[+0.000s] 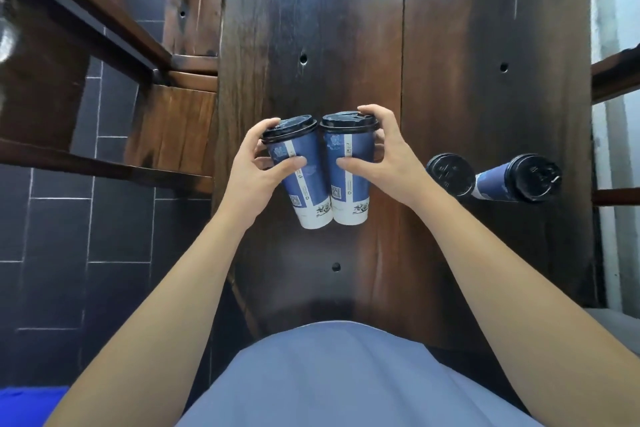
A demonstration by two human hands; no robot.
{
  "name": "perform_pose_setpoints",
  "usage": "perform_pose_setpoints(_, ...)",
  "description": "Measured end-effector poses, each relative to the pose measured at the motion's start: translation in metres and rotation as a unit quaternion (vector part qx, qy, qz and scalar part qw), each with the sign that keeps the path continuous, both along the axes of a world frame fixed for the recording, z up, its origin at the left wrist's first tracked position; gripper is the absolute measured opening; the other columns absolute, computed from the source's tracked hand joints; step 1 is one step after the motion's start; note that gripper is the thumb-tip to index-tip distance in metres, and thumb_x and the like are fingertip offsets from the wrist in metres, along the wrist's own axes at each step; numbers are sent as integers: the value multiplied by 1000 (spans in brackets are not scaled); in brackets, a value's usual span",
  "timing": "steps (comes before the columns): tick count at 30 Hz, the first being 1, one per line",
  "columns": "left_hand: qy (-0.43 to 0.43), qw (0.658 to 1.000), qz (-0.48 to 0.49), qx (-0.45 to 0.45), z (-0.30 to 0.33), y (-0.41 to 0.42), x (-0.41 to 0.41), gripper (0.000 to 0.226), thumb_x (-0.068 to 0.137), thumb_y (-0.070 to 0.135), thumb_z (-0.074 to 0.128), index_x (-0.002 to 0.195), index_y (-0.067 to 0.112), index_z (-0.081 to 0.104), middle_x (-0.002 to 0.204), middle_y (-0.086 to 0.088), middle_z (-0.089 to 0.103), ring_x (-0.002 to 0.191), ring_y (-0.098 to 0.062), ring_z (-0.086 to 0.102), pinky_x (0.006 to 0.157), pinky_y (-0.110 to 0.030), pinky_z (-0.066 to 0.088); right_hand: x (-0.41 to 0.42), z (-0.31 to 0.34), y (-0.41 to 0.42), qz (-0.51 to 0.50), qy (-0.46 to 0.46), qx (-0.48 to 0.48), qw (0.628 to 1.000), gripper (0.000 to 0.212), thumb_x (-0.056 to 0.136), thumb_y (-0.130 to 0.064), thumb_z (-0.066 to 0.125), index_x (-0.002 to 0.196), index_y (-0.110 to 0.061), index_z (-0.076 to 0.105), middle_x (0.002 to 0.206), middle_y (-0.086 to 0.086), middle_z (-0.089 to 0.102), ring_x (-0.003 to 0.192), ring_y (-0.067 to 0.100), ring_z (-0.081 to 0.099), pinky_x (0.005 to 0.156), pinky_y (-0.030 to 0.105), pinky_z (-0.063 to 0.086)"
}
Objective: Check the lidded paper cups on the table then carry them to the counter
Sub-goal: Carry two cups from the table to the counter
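Two blue and white paper cups with black lids are held side by side above the dark wooden table (450,28). My left hand (254,170) grips the left cup (308,191) around its upper body, fingers up near the lid. My right hand (388,163) grips the right cup (351,191) the same way, with fingertips on the lid rim. The cups touch each other and tilt slightly away from me. Two more lidded cups stand on the table to the right: one (450,174) close to my right wrist, another (519,178) beyond it near the table's right edge.
A wooden bench or chair (173,128) stands at the table's left side over dark floor tiles (62,236). A wooden rail (86,21) crosses the upper left. More wooden furniture and a pale wall (616,97) lie to the right. My light blue clothing fills the bottom.
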State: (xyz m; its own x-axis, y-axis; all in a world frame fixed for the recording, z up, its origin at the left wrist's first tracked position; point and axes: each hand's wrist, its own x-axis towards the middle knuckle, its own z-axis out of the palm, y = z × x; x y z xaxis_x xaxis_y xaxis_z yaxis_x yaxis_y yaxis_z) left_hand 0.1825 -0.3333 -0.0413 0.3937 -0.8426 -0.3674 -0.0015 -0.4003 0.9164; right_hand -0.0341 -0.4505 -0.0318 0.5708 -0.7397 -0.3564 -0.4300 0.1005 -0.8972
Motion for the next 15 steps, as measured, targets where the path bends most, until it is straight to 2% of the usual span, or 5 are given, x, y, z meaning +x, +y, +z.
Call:
perform_pose_setpoints(5, 40, 998, 22, -33, 39, 40, -22, 57, 96, 19, 75, 145, 35, 50, 134, -6, 66, 118, -24, 69, 95, -49, 61, -17, 39, 28, 24, -33, -22, 999, 68, 92, -29, 75, 145, -38, 35, 126, -24, 57, 113, 6, 64, 88, 16, 56)
perform_pose_setpoints(8, 51, 997, 38, -45, 57, 65, -36, 58, 97, 17, 72, 148, 30, 49, 130, -5, 69, 118, -24, 69, 95, -49, 61, -28, 53, 45, 42, -48, -27, 998, 65, 92, -30, 76, 143, -38, 37, 126, -12, 63, 111, 9, 67, 91, 22, 57)
perform_pose_setpoints(12, 36, 995, 71, -64, 78, 101, -50, 54, 93, 22, 77, 141, 28, 55, 129, -7, 70, 117, -26, 70, 94, -53, 61, -35, 69, 65, 67, -59, -33, 995, 63, 89, -29, 79, 139, -38, 41, 121, -4, 67, 107, 16, 71, 93, 37, 61)
perform_pose_setpoints(15, 19, 990, 109, -87, 92, 125, -54, 53, 90, 24, 80, 137, 26, 57, 128, -3, 70, 116, -23, 70, 90, -46, 63, -27, 82, 79, 89, -67, -46, 993, 63, 88, -27, 80, 137, -37, 42, 119, -1, 68, 105, 20, 72, 92, 40, 61)
